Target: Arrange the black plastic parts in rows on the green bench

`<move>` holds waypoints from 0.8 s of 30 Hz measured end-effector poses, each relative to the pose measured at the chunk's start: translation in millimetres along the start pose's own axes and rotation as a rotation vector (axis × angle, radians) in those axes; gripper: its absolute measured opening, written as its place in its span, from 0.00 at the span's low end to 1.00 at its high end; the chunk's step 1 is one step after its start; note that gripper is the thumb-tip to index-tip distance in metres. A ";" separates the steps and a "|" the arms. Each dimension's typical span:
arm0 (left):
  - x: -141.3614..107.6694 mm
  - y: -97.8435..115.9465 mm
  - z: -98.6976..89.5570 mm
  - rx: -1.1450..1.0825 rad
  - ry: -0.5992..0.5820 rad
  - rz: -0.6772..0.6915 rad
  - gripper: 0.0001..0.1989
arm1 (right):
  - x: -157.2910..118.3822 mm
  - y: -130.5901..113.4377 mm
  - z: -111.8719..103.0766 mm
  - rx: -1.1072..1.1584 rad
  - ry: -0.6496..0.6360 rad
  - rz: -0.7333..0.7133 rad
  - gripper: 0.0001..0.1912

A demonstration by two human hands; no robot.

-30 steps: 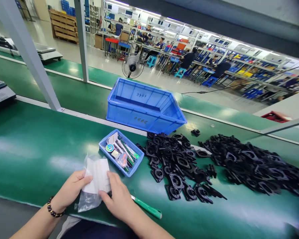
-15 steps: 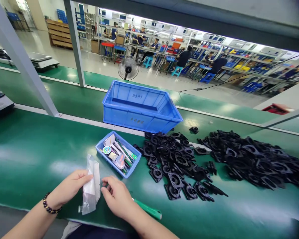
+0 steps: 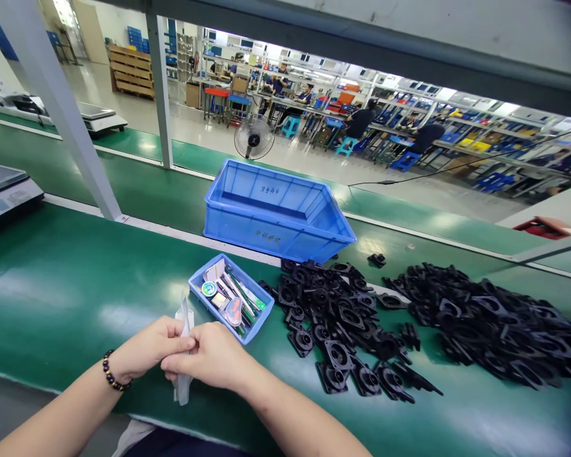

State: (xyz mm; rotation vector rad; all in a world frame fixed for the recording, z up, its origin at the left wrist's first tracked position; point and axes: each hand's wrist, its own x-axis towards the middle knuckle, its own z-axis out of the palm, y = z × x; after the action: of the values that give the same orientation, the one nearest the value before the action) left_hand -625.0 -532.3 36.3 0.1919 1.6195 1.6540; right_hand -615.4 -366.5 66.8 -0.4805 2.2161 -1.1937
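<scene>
A clear plastic bag (image 3: 184,388), seen nearly edge-on, is pinched between my two hands above the green tabletop. My left hand (image 3: 155,346), with a beaded bracelet at the wrist, grips it from the left with thumb and fingers. From the right, my right hand (image 3: 214,358) closes on the same bag, its thumb pointing left. What the bag holds is hidden behind the fingers. Just beyond my hands lies a small blue tray (image 3: 262,322) with pens, a round labelled tin (image 3: 209,289) and a clear heart-shaped case (image 3: 233,312).
Black molded parts lie in a near pile (image 3: 337,311) and a larger pile (image 3: 495,324) on the right. Behind them stands a big blue crate (image 3: 276,231). A scale (image 3: 9,193) is at the left, beside a slanted metal post (image 3: 71,120). People sit at far benches.
My right hand has moved left and taken hold of the bag with my left hand. The bag has turned edge-on. The view has shifted slightly, and my right forearm covers the green-handled tool.
</scene>
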 end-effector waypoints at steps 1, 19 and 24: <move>0.0 0.1 0.1 -0.018 0.001 0.004 0.23 | 2.8 0.5 -0.3 0.035 -0.031 -0.019 0.14; -3.8 0.0 7.0 -0.105 0.000 0.071 0.21 | 17.1 24.7 7.7 0.761 -0.263 -0.049 0.21; -4.7 -2.9 9.1 -0.172 -0.011 0.057 0.19 | 15.6 28.8 7.1 0.797 -0.224 -0.024 0.24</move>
State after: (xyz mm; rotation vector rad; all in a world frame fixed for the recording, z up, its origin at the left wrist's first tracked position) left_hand -615.1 -528.5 37.2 0.1608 1.4668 1.8231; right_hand -624.2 -364.2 34.6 -0.2822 1.3875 -1.7915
